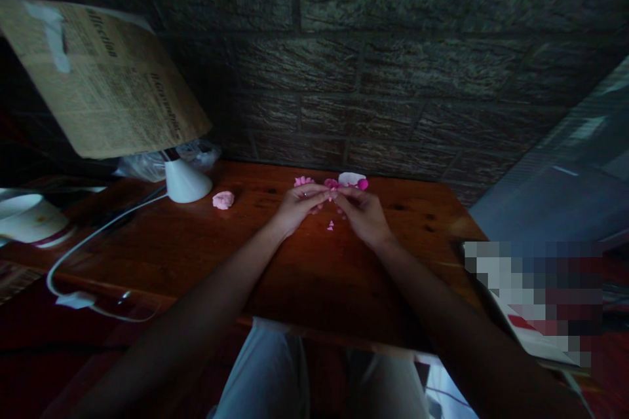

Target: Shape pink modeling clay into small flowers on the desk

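My left hand (299,204) and my right hand (362,211) meet over the wooden table, fingertips pinched together on a small pink piece (332,194), soft and clay-like. Its exact shape is mostly hidden by the fingers. A few pink bits (331,226) lie on the wood just below the hands. Behind the fingers are a ruffled pink flower-like piece (304,181), a darker pink one (331,182) and a round magenta piece (362,184) beside a white item (351,178). Farther left rests a pale pink lump (223,200).
A lamp with a newsprint shade (122,85) and white base (188,182) stands at the left, with clear plastic (142,168) behind. Its white cord (88,236) drops over the table's front edge. A cup (30,217) is at far left. The brick wall (324,65) borders the back.
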### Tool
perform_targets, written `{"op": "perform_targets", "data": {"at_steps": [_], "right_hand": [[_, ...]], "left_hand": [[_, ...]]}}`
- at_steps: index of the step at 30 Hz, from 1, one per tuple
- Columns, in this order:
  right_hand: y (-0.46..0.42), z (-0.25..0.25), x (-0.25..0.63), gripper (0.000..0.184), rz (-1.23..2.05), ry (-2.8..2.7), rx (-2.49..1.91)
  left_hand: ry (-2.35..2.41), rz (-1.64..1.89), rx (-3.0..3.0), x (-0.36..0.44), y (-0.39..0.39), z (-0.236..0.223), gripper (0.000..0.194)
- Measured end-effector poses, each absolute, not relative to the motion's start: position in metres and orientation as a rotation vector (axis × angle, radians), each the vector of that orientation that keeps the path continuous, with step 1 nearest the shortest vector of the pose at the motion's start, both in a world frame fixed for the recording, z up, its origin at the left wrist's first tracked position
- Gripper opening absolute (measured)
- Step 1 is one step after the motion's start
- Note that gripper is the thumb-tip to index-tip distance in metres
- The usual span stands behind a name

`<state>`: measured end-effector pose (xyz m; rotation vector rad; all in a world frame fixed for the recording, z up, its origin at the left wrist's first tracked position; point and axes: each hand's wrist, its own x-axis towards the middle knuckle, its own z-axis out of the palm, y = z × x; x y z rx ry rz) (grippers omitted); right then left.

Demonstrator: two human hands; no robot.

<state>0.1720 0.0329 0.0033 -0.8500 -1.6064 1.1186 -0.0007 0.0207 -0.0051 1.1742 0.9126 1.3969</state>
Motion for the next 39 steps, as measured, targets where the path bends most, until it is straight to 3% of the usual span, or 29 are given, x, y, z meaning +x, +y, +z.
{"op": "perform_targets", "data": {"at_steps": [24,39], "right_hand": [[0.0388,0.0004,0.1748,0.024,1.052,-1.604,-0.763],[0.0379,0.0031,0.1772,0.021,1.100,-1.648,-0.748]], "left_hand": [[0.856,1.379,1.122,-0.0028,0.0204,-0.0043,0.029],[0.900,1.449,1.309,-0.0028,0.0203,-0.0049,0.030]]}}
